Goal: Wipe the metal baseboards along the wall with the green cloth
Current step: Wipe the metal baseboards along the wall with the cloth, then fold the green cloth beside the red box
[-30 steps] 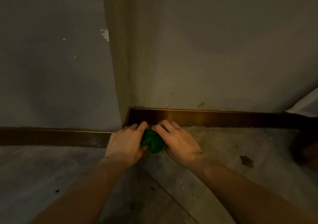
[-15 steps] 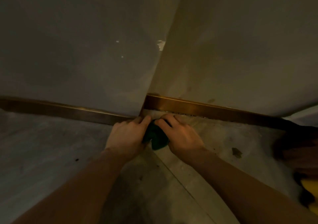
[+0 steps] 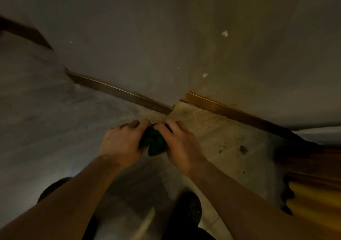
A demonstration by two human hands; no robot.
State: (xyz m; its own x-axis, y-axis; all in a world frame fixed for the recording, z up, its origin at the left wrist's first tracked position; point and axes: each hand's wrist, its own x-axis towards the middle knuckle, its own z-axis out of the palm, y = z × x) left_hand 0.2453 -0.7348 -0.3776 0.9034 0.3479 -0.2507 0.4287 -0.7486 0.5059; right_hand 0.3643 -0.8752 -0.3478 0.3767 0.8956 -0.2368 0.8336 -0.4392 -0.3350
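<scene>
In the middle of the frame we see the crumpled dark green cloth point(image 3: 154, 142) bunched between both hands, above the grey concrete floor point(image 3: 55, 125) and short of the wall corner. The left hand point(image 3: 121, 143) has its grip closed on the cloth's left side, fingers curled forward over it; the right hand point(image 3: 180, 144) has its grip closed on the right side, thumb and forefinger pinching the top edge. The two hands nearly touch above the cloth.

The brown metal baseboard strip point(image 3: 118, 92) runs diagonally from the left-centre of the frame down to the corner, and the brighter brass-coloured metal baseboard strip point(image 3: 230, 110) runs on from the corner toward the right edge. The cloth is near both strips but apart from them.

At the bottom of the frame we see a black shoe point(image 3: 190, 210). A blurred yellow object point(image 3: 313, 199) sits at lower right; we cannot tell what it is.
</scene>
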